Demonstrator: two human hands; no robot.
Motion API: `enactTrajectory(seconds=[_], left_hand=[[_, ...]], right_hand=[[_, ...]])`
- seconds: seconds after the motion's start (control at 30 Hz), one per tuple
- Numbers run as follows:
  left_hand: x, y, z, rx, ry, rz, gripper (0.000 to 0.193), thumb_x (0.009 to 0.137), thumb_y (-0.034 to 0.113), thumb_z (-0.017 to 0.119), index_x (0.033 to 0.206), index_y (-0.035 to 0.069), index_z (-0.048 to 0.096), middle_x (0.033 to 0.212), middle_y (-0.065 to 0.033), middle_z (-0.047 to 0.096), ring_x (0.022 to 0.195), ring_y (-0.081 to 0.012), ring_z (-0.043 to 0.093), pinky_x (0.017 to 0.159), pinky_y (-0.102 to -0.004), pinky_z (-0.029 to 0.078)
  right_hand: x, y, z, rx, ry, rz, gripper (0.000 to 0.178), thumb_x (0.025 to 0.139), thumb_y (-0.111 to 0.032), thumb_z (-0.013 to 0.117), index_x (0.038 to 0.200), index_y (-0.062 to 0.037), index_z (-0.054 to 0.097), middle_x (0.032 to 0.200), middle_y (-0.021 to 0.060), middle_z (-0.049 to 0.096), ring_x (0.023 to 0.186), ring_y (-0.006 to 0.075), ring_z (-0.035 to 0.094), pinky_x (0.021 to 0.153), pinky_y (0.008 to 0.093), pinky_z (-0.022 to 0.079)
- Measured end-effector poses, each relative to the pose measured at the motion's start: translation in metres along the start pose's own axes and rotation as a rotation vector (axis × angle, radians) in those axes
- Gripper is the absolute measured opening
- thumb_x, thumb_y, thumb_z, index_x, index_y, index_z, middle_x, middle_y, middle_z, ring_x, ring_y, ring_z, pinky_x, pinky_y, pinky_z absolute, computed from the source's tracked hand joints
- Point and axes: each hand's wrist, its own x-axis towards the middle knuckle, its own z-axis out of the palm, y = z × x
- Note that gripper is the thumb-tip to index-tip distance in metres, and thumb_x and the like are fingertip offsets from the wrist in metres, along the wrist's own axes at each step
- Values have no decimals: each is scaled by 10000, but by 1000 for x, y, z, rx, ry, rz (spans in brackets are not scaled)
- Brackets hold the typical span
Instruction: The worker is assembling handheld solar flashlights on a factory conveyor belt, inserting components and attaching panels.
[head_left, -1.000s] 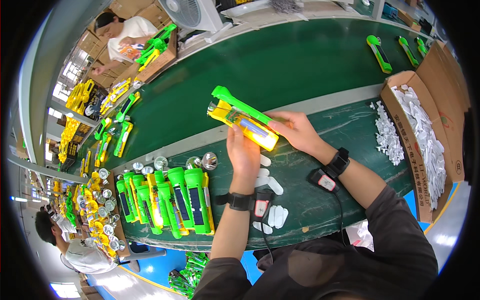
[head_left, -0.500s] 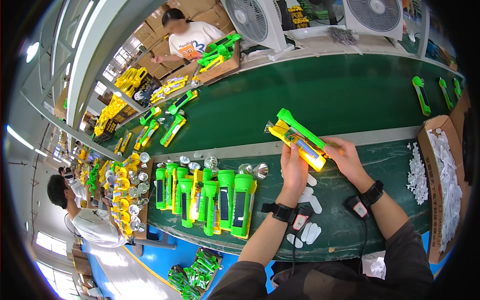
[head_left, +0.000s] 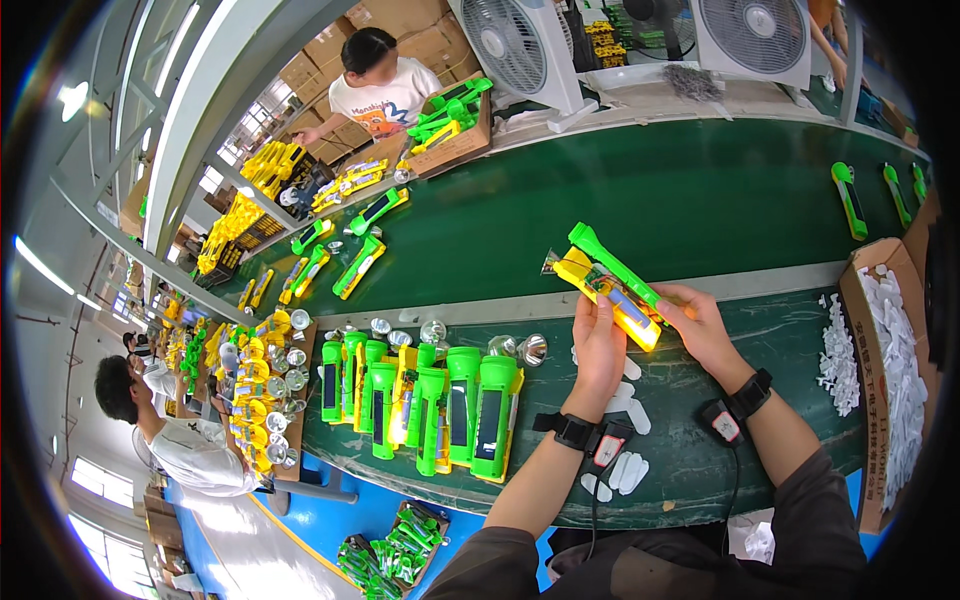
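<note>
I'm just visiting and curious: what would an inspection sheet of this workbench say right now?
Surface: dark green bench beside a green conveyor belt.
Job's things: a green and yellow torch, held above the bench edge.
Clutter: row of finished torches, loose reflectors, white pieces, a carton of white parts.
Grippers: left hand and right hand both grip the torch.
Cables: a thin black lead hangs from the right wrist device.
Surroundings: two fans, other workers along the line, more torches on the belt.
</note>
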Motion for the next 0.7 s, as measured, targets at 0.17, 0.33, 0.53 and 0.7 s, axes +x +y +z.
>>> enactTrajectory(seconds=[0.17,0.33,0.53,0.7], left_hand=[[-5,-2,0,1,16,4,343,996,174,390,1303,26,359,1247,-97,472,1166,-191,463,1028,-368,359],[7,-12,-7,36,-11,60,360,990,182,394,1308,18,357,1222,-100,481,1170,-213,456,1017,-388,362],[7,5,3,59,-31,31,349,996,170,375,1304,7,347,1245,-110,467,1174,-204,455,1023,-387,355],[10,-1,-2,84,-20,58,359,996,224,382,1296,27,363,1242,-108,475,1176,-224,463,1022,-417,360]], right_hand=[[-6,3,-1,15,13,0,302,900,-100,563,1145,76,569,1049,120,636,960,137,584,854,264,461],[1,10,-7,-138,7,-94,313,908,-146,560,1150,51,577,1042,97,643,958,132,585,851,266,460],[12,16,-3,-44,1,-40,330,919,-181,557,1144,59,575,1025,110,650,919,129,591,810,267,473],[10,11,-6,-69,-21,-31,330,919,-191,556,1135,57,581,1029,119,647,937,133,587,829,271,465]])
